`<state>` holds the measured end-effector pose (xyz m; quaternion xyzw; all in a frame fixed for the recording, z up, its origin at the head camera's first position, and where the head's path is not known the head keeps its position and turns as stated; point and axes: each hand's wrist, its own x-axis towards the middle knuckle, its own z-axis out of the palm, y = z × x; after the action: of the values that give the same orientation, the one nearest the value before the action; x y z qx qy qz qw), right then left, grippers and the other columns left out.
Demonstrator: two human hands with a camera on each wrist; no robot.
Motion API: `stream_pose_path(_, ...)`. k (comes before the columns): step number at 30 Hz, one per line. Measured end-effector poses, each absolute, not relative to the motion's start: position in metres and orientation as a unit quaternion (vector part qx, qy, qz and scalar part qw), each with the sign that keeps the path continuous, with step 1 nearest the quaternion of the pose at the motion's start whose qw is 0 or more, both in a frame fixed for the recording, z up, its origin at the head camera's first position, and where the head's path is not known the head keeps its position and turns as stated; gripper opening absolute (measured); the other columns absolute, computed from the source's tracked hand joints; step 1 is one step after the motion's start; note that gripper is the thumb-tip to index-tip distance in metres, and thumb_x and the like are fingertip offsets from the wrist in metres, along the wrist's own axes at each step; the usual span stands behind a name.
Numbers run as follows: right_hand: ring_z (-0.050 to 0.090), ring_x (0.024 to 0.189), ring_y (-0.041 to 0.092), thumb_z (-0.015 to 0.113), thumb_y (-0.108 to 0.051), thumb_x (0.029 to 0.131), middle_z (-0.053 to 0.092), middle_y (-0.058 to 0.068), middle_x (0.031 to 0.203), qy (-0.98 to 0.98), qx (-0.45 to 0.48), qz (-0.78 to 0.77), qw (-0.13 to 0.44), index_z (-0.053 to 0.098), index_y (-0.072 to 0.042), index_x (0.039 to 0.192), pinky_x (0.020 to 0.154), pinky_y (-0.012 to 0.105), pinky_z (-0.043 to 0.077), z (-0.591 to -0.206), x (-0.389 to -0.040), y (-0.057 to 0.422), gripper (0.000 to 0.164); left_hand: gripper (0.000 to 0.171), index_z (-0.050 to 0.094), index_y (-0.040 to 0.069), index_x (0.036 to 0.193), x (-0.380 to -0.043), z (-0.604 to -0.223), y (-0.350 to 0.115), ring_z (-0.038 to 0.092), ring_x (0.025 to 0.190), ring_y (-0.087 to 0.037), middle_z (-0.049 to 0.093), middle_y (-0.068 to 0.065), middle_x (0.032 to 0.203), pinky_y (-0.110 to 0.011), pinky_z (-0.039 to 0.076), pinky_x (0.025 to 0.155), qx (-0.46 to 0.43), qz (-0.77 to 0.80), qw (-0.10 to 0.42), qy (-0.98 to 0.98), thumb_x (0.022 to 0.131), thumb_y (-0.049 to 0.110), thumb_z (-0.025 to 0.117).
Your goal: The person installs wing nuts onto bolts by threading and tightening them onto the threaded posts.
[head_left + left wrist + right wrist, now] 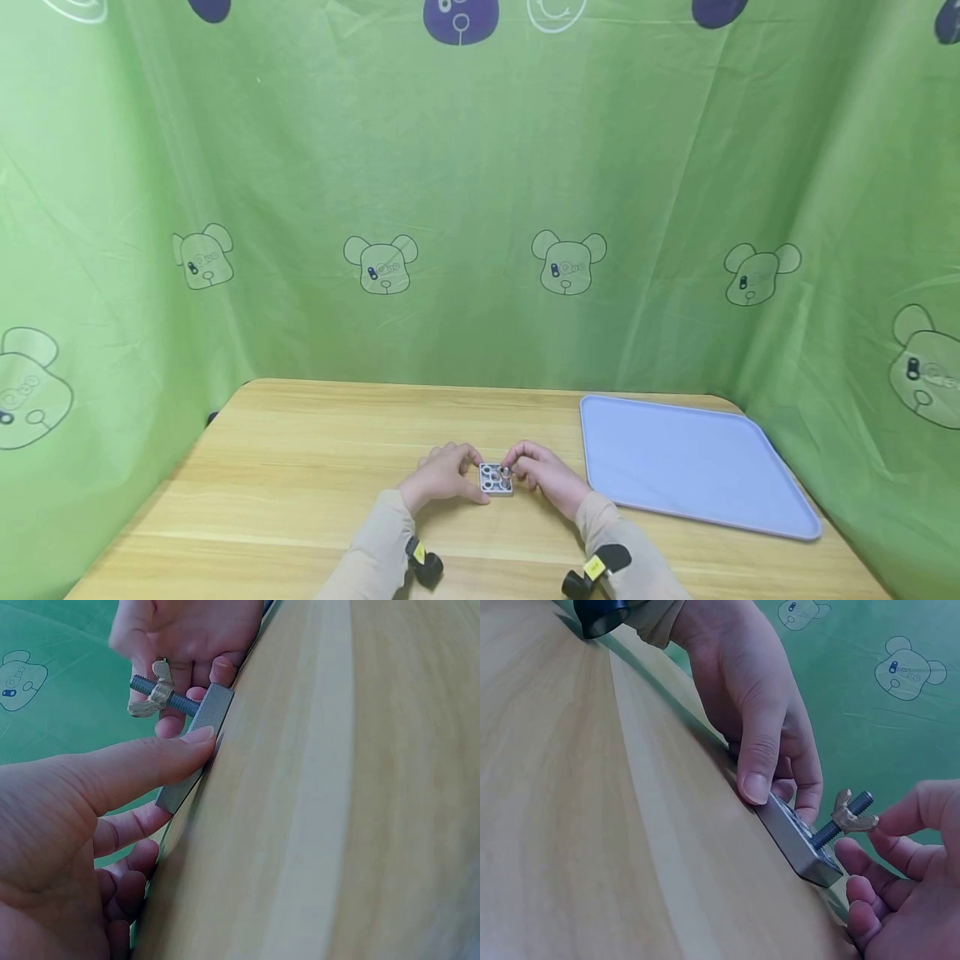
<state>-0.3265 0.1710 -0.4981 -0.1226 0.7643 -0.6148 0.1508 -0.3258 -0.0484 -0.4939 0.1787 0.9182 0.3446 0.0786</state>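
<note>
A small square grey metal block (496,493) with several round holes lies on the wooden table. My left hand (441,475) holds it from the left, thumb on the near edge and fingers at the far side. A threaded bolt (826,834) stands up from a hole near the block's right end. Partway up the bolt sits a brass-coloured wing nut (846,817), its wings spread. At the block's right, my right hand (551,478) pinches one wing with its fingertips, the other fingers loosely curled. In the left wrist view, the wing nut (160,694) is apart from the block.
A pale blue-violet tray (675,458) with a raised rim lies on the right of the table (337,433). Green curtains (480,167) with bear drawings hang behind and on both sides. Small black cameras are strapped to both wrists.
</note>
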Motion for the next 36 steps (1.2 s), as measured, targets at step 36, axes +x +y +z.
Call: stream_pose_path(36, 0.049, 0.087, 0.015, 0.061, -0.012, 0.084, 0.057, 0.003, 0.099, 0.785, -0.142, -0.585, 0.146, 0.054, 0.000, 0.107, 0.067, 0.027, 0.037, -0.4987, -0.3264, 0.1710, 0.027, 0.052, 0.062, 0.019, 0.106, -0.3253, -0.4925, -0.0477, 0.040, 0.081, -0.018, 0.051, -0.001, 0.088, -0.033, 0.028, 0.074, 0.181, 0.335, 0.075, 0.921, 0.063, 0.037, 0.086)
